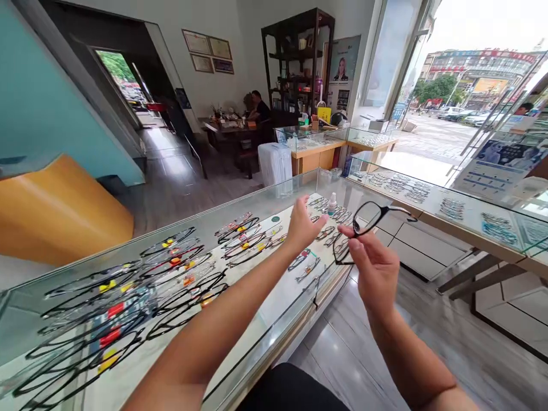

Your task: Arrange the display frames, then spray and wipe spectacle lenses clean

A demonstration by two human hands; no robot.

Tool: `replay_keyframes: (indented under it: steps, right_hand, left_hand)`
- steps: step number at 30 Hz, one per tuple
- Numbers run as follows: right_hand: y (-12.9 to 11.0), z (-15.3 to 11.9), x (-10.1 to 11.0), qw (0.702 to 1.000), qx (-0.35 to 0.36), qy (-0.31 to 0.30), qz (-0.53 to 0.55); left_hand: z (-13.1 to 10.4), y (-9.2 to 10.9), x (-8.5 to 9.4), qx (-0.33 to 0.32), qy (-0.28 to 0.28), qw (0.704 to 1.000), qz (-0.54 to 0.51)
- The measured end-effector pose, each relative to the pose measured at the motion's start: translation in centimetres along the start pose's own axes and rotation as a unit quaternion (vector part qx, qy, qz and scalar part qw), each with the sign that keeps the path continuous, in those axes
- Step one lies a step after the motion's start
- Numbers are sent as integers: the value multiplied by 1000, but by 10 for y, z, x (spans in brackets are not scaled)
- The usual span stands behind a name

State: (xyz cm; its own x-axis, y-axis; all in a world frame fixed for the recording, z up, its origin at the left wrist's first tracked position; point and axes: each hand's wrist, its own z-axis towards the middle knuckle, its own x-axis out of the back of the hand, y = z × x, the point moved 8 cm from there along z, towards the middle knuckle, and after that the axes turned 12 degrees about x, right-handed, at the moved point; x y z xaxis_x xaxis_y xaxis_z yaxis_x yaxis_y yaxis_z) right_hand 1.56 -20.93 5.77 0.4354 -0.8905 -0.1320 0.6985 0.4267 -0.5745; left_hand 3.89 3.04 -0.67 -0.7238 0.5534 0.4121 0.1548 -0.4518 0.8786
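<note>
My right hand (377,265) is closed on a pair of black-framed eyeglasses (367,220), pinching them near the bridge. They hang tilted over the counter's right edge, one temple pointing right. Reaching over the glass counter, my left hand (305,222) has its thumb and fingers apart and nothing in them. Just right of its fingers stands a small white-capped bottle (332,205) with a label. Whether they touch it, I cannot tell. Several rows of eyeglasses (184,274) with coloured tags lie in the glass display case (274,325) below my forearm.
Another display case (428,214) with glasses runs along the right side. A plastic-wrapped suitcase (276,165) stands behind the counter. Farther back, a person (259,108) sits by a desk (226,127) near a dark shelf (295,63). An orange counter (64,211) is at left.
</note>
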Motion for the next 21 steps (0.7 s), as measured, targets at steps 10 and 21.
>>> replay_keyframes:
  steps: [10,21]
  right_hand:
    - [9,-45,162,972,-96,27,-212]
    - [37,-27,53,996,-73,-55,-18]
  left_hand:
    - [68,-24,-153,199,-46,978,-52]
    - [-52,-60,156,77,30,985,-152]
